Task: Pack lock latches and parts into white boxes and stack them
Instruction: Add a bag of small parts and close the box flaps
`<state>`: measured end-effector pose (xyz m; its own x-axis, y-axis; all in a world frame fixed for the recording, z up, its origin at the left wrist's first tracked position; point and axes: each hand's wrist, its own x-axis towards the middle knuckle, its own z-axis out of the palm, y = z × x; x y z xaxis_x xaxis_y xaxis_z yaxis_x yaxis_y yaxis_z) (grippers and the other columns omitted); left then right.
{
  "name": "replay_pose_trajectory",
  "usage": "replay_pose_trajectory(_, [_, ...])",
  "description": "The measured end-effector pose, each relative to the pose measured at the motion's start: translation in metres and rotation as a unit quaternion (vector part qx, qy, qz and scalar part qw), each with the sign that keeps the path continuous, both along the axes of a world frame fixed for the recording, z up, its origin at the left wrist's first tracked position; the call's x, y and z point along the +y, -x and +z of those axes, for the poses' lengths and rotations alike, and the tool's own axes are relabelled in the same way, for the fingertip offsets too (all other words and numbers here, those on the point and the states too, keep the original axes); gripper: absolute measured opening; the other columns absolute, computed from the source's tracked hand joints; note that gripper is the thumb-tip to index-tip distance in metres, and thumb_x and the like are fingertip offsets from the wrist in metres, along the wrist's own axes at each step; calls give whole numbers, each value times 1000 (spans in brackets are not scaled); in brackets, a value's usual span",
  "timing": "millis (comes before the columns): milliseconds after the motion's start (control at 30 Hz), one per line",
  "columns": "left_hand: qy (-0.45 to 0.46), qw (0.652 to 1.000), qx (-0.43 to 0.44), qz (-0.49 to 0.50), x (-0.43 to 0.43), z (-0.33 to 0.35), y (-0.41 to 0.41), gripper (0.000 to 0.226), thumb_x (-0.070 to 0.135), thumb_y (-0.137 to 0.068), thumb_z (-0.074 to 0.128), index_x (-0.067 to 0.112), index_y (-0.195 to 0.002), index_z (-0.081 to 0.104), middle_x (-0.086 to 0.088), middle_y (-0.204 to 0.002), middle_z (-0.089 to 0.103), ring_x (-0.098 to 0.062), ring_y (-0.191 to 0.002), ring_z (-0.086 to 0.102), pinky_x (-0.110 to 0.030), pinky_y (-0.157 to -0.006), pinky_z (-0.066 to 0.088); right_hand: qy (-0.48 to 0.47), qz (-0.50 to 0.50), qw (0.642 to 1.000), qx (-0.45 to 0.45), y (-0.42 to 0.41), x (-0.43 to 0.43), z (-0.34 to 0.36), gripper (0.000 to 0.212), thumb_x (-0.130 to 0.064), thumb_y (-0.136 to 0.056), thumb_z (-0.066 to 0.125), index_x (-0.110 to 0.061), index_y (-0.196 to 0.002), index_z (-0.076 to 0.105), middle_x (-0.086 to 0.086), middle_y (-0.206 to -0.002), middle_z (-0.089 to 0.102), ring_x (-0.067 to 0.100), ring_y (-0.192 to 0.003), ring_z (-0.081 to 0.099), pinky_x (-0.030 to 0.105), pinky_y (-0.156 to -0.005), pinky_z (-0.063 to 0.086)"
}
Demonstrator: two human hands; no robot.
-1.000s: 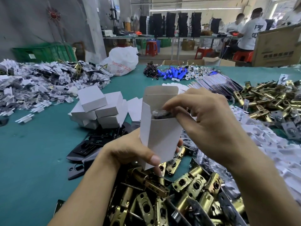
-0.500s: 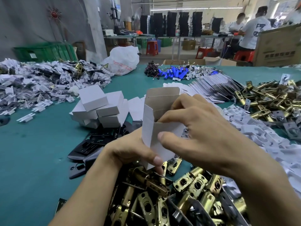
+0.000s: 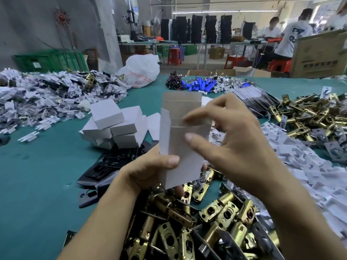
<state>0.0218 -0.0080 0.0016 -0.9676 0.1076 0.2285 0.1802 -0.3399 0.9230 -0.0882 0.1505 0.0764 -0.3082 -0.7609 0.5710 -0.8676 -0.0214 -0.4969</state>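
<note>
1. A teal table (image 3: pixel 37 184) fills the view.
2. A heap of brass lock latches (image 3: pixel 216 218) lies at its near edge.
3. A stack of closed white boxes (image 3: pixel 112 124) sits left of centre.
4. An open white box (image 3: pixel 189 171) is held upright above the latches, top flap raised.
5. The left hand (image 3: pixel 150 169) grips the box's lower part.
6. The right hand (image 3: pixel 234 139) is blurred, with its thumb on the box front and its fingers at the opening. Whether it pinches anything is unclear.

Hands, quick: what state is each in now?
Left hand: grips the white box upright.
Right hand: open, straight fingers touching the box's top, blurred.
</note>
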Motion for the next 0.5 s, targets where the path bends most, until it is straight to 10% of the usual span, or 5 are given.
replay_pose_trajectory(233, [-75,997,20,-23,-2,2,3,57,35,-88,72,11,-137,55,-9,-116,68,-21,-88,75,-27,-58,62,13,135,940,-314,21,-8,-16,33,-24,-79,78,-31,-109,65,1,-102,71,19,-89,73,31,-72,61])
replay_pose_trajectory(500, [-7,986,-68,151,4,6,4,55,42,-67,84,25,-118,69,-5,-98,73,-22,-82,73,-34,-54,59,128,200,911,-338,23,-16,-32,41,-17,-76,75,-25,-112,60,9,-100,75,27,-88,74,50,-72,61])
